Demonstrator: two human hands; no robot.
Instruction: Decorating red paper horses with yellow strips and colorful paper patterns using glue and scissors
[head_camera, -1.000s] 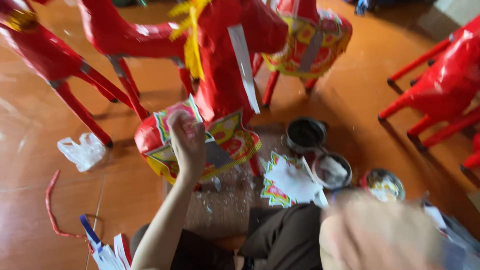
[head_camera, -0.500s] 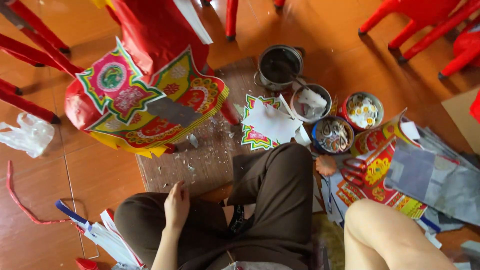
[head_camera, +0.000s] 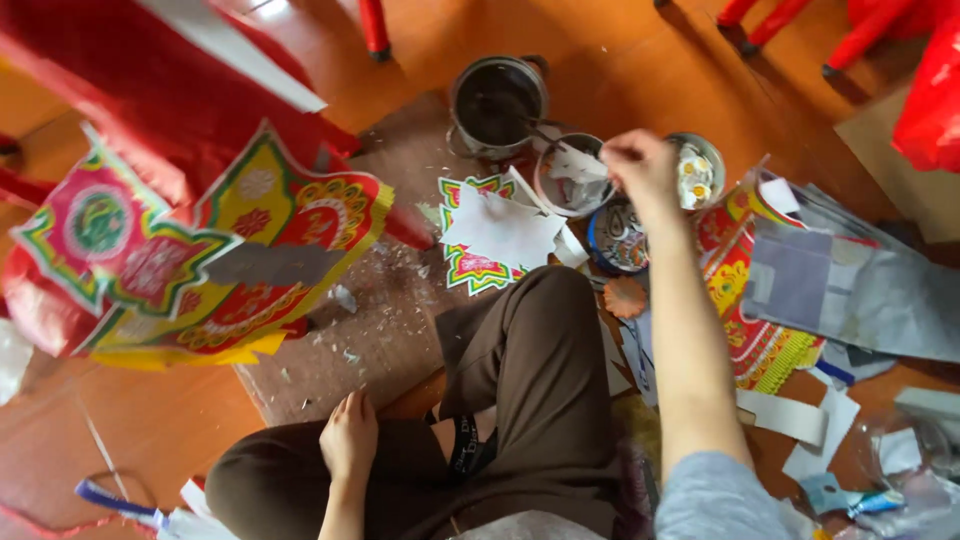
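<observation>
I sit cross-legged on the floor in brown trousers (head_camera: 540, 370). My right hand (head_camera: 640, 170) reaches forward over a cluster of small bowls, its fingers pinched on a thin stick (head_camera: 560, 140) that lies across a pale bowl (head_camera: 570, 180) holding paper scraps. My left hand (head_camera: 348, 440) lies flat on my left leg and holds nothing. A red paper horse figure (head_camera: 120, 100) with a bright multicoloured paper saddle piece (head_camera: 220, 260) stands at the left. A cut paper ornament (head_camera: 490, 235) lies between my knee and the bowls.
A dark metal pot (head_camera: 497, 100) stands behind the bowls. One bowl holds white-and-yellow flowers (head_camera: 697, 170), and a blue-rimmed dish (head_camera: 615, 240) sits by it. Printed and grey paper sheets (head_camera: 800, 290) pile at the right. A scrap-strewn brown mat (head_camera: 370, 330) lies ahead, and red figure legs (head_camera: 780, 20) stand far right.
My left hand came off the horse's saddle piece and settled on my leg. My right hand went forward from my lap to the bowls. The view tilted down and closer.
</observation>
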